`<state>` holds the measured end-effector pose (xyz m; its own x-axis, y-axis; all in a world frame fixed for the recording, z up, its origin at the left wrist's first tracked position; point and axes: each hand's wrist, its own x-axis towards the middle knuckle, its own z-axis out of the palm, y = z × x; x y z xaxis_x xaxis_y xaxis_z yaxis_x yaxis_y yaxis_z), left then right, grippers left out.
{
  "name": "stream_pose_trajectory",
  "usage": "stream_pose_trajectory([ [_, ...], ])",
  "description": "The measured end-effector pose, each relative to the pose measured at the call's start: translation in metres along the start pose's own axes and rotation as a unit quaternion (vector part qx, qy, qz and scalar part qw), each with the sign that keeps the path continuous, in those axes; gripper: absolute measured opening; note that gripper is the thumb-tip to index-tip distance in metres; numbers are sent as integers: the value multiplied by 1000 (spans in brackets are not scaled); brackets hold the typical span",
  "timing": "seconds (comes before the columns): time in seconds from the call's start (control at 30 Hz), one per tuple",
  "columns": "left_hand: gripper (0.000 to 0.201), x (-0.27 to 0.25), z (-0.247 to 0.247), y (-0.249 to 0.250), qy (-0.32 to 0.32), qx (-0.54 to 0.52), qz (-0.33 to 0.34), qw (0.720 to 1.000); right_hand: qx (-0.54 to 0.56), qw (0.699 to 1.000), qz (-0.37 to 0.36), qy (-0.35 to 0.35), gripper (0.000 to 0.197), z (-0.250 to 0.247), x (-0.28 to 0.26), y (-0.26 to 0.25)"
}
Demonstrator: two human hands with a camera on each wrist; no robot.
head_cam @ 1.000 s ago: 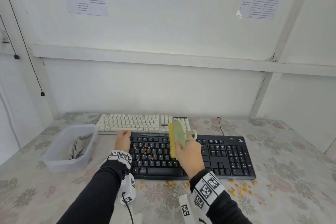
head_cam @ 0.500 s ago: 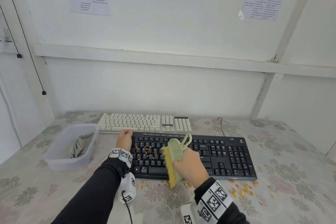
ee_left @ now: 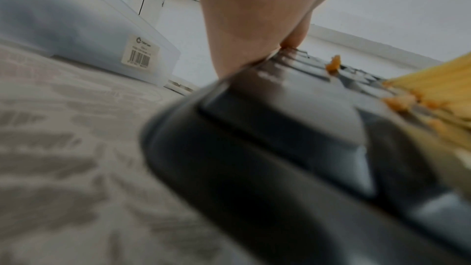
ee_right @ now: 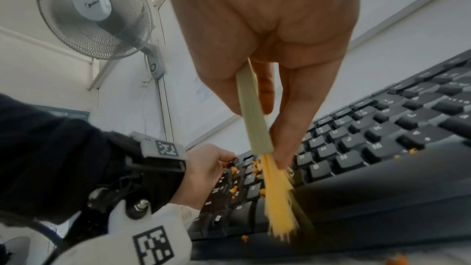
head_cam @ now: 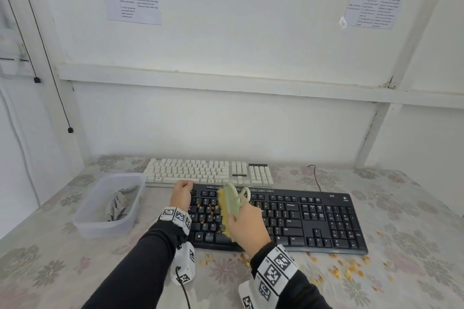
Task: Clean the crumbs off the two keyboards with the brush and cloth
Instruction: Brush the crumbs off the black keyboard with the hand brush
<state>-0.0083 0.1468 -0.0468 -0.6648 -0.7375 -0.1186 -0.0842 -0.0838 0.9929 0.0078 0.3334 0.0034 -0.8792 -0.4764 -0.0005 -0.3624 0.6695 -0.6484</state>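
The black keyboard (head_cam: 301, 218) lies in front of me, with the white keyboard (head_cam: 208, 172) just behind it. Orange crumbs (head_cam: 208, 211) dot the black keyboard's left keys. My right hand (head_cam: 244, 226) grips a pale green brush (head_cam: 231, 206). Its yellow bristles (ee_right: 277, 198) press on the keys left of centre. My left hand (head_cam: 182, 194) holds the black keyboard's far left corner with curled fingers. In the left wrist view the bristles (ee_left: 433, 88) meet crumbs (ee_left: 333, 64) on the keys. The grey cloth (head_cam: 116, 204) lies in the tub.
A clear plastic tub (head_cam: 110, 204) stands to the left of the keyboards. More crumbs (head_cam: 346, 268) lie scattered on the floral tablecloth along the black keyboard's near edge. A wall runs close behind the white keyboard. A wall fan (ee_right: 94, 11) hangs high on the left.
The brush swept from the keyboard's far rows down past its near edge, then came back up onto the keys a little further left. My left hand stayed on the corner.
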Motion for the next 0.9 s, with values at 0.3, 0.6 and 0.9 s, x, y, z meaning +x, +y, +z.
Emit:
stream_pose_trajectory([
  [0.3,11,-1,0,-2,5,-7,17,1000,33,999,0,18,3,-15,-9,-6],
  [0.6,15,-3,-1,-2,7,-4,26,1000,5,998,-4,68,32,5,6,-13],
  [0.9,12,-3,-1,-1,2,-4,33,999,-8,1000,13,-24,5,2,-26,-1],
])
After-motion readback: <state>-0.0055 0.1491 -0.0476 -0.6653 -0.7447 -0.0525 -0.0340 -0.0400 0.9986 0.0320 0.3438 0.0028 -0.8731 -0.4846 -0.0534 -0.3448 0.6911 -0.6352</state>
